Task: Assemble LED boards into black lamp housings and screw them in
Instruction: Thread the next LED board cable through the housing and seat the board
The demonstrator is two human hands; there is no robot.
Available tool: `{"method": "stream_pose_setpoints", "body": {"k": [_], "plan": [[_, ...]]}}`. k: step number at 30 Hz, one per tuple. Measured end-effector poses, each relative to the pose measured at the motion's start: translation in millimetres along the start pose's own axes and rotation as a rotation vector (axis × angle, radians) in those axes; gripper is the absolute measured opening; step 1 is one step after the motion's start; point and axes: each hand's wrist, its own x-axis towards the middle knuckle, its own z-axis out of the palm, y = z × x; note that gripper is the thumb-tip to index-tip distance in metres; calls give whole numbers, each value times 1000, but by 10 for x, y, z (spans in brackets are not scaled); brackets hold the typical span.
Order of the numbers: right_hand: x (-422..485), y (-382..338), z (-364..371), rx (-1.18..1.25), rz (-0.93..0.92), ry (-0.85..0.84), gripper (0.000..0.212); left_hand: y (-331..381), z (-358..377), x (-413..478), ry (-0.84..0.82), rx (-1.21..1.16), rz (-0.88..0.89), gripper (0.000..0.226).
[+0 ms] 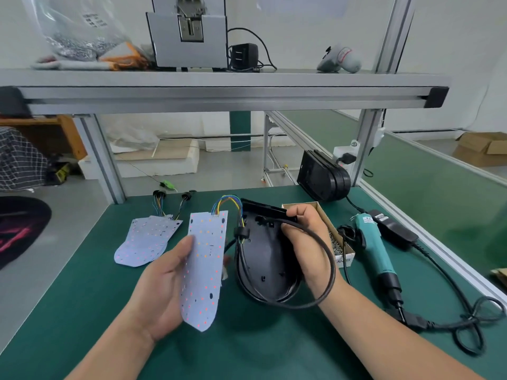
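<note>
My left hand [162, 286] holds a white LED board [204, 267] by its left edge, tilted upright above the green mat. Coloured wires [229, 205] run from the board's top into a black lamp housing [264, 259]. My right hand [307, 239] grips that housing at its right side, holding it tilted, and a black cable [327, 270] loops around the hand and wrist. A pile of more LED boards [146, 239] with their wires lies flat on the mat to the left.
A cardboard box of screws [336, 242] sits right of the housing. A teal electric screwdriver [374, 245] and its power cord [450, 322] lie further right. Stacked black housings [322, 178] stand at the back. An aluminium shelf [219, 89] hangs overhead.
</note>
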Motion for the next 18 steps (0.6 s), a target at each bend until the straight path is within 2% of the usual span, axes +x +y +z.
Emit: {"method": "stream_pose_setpoints", "body": {"k": [2,6,9,14,16,18], "plan": [[25,-14,3,3,12,31,22,15,-15,-2,24,-7,44,64],[41,-14,-40,-125,-66,65,29,83,-53,-26,182,-28,162,43],[19,7,-41,-187,-91,52,36,62,-31,-24,246,-35,171,35],[26,63,-10,-253,-182,108,27,-46,73,-31,117,-7,114,42],[-2,80,-6,-311,-141,128,22,-78,90,-35,31,53,87,42],[-51,78,13,-374,-180,98,23,-117,124,-41,-62,151,79,45]]}}
